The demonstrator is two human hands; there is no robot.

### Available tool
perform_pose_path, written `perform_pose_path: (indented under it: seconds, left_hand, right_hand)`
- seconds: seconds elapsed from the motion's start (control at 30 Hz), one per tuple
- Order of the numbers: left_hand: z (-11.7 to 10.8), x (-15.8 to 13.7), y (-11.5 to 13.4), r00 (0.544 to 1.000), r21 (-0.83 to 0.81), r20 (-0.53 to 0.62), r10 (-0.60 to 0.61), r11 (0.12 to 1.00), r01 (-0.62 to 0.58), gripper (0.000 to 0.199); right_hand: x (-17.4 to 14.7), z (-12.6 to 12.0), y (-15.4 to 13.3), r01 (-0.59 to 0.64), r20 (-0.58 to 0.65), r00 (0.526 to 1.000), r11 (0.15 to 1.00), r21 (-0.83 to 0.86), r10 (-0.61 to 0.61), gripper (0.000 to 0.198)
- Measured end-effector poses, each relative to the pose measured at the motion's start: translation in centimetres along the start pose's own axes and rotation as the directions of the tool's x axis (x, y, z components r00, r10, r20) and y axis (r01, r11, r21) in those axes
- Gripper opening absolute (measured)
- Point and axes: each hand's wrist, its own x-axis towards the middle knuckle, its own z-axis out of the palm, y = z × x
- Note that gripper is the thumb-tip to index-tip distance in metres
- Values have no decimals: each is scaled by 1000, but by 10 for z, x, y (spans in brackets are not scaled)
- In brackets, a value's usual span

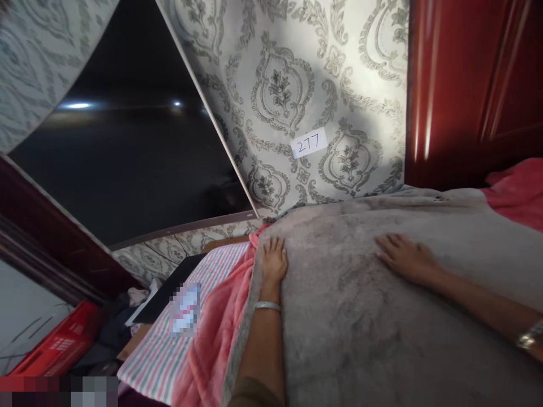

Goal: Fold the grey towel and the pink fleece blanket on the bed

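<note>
Gray plush blanket [339, 322] spread across the lower right; dark flat-screen television [144, 152] upper left; pink fleece [216, 322] along the blanket's left edge. Left hand [275, 261] rests just inside that edge, right hand [409, 260] farther in; all fingers loosely spread, gripping nothing. Uneven sideways pressure could bunch the plush into creases. Wall card [309, 142] reads 277.

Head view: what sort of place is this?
Likely a room in a home, perhaps a bedroom: a large dark screen, ornate patterned wallpaper and a wide, soft-looking grey blanket spread out. What lies beneath the blanket is hidden.
</note>
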Motion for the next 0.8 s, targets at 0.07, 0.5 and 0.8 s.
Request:
perform_pose_path:
  seconds: [0.07,0.5,0.8]
  left_hand:
    - [3,1,-1,997,-21,28,67,998,-66,54]
    - [3,6,-4,986,-34,145,80,997,-76,53]
    - [-1,6,-1,986,-37,151,70,997,-65,54]
  right_hand:
    - [5,0,-51,119,-19,993,993,10,-119,62]
    - [18,38,-160,234,55,970,971,36,-236,72]
    - [-24,-3,49,-151,-23,988,987,-55,150,80]
